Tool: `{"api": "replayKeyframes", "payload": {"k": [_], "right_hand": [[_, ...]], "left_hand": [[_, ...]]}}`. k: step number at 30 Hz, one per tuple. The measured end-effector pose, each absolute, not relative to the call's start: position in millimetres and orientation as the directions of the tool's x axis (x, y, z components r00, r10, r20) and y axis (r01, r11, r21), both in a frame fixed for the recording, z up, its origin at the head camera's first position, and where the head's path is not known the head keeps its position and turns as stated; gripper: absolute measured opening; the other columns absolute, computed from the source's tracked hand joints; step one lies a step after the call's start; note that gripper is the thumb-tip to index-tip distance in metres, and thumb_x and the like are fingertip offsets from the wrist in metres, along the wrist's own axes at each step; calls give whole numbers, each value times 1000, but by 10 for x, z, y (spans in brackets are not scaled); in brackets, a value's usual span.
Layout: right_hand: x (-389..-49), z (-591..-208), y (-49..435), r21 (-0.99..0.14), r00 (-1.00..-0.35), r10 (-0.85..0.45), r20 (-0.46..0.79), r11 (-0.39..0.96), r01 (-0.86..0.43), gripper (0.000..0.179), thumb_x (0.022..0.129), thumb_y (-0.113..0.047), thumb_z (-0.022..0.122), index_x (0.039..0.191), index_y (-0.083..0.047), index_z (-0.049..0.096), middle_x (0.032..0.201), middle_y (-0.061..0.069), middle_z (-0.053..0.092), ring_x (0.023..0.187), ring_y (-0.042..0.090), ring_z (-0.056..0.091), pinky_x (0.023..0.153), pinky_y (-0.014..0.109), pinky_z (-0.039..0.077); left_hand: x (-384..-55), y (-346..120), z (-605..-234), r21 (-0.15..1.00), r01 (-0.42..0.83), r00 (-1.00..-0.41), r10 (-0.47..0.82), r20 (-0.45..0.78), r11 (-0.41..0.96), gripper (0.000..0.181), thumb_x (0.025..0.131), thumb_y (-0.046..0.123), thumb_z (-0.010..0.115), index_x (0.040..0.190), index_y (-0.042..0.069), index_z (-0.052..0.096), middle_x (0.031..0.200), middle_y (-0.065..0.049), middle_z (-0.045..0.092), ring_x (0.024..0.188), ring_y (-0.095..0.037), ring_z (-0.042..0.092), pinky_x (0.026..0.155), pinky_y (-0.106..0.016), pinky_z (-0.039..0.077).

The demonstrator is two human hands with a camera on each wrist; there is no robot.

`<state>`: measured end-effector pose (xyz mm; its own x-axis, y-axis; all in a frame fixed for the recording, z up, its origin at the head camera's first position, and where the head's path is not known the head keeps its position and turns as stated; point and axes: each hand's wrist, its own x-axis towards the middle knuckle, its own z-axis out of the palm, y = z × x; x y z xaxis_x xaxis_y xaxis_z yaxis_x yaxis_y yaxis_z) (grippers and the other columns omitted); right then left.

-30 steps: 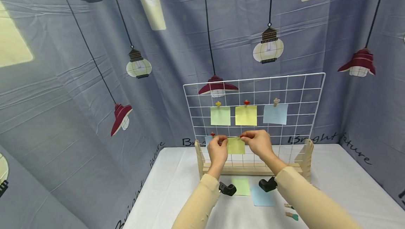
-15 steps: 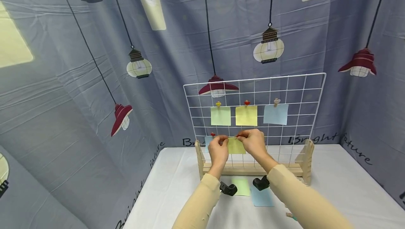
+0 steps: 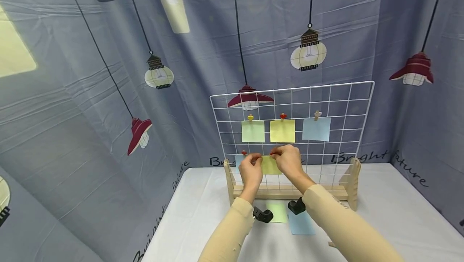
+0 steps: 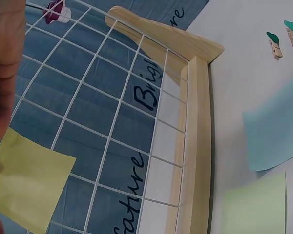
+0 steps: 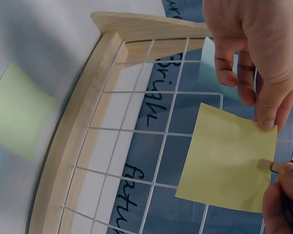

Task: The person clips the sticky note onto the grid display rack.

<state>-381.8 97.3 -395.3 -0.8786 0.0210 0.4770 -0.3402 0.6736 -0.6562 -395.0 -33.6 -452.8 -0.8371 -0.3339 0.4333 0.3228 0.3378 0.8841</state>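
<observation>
A yellow sticky note (image 3: 271,166) lies against the lower part of a white wire grid (image 5: 151,183). My left hand (image 3: 251,171) pinches its upper left corner between thumb and finger, as the right wrist view shows. At the middle of the note's top edge, my right hand (image 3: 288,161) pinches a small wooden clothespin (image 5: 266,165) with a red heart. The clothespin's tip overlaps the note; whether it also grips the wire is hidden by the fingers. Partly behind my left hand hangs a blue note (image 3: 238,160) under another red-heart clothespin (image 3: 244,153).
Higher on the grid hang a green note (image 3: 253,132), a yellow note (image 3: 282,131) and a blue note (image 3: 316,129), each clipped. A wooden stand (image 3: 349,183) carries the grid. On the table lie green (image 3: 277,213) and blue (image 3: 301,223) notes and two green-heart clothespins (image 4: 275,46).
My right hand has moved left with the clothespin, from the note's upper right corner to the middle of its top edge. The left hand has stayed at its corner.
</observation>
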Motion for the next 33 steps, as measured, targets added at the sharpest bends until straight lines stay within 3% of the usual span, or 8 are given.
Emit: {"api": "replayKeyframes", "payload": {"k": [16, 21, 33], "right_hand": [[-3837, -4026, 913, -589, -837, 5, 548, 713, -381, 14, 90, -1, 70, 95, -4, 82, 90, 11, 80, 90, 32, 76, 71, 43, 57], [-3823, -4044, 913, -603, -845, 25, 534, 711, -361, 15, 92, -1, 70, 99, -5, 82, 92, 10, 80, 94, 33, 76, 76, 46, 58], [-3802, -4023, 943, -683, -851, 119, 511, 658, -318, 16, 94, -6, 70, 106, -4, 80, 93, 11, 80, 91, 33, 75, 73, 43, 55]], "left_hand": [[-3926, -326, -4554, 882, 331, -831, -338, 441, 336, 6, 91, 7, 76, 94, 10, 79, 93, -4, 80, 73, -10, 70, 60, -22, 52], [-3932, -319, -4565, 882, 327, -830, -344, 439, 338, 6, 91, 7, 76, 93, 11, 79, 92, -3, 80, 74, -12, 73, 60, -22, 53], [-3918, -300, -4522, 887, 336, -835, -335, 436, 315, 7, 91, 7, 76, 95, 11, 80, 94, -3, 80, 72, -11, 71, 58, -22, 51]]}}
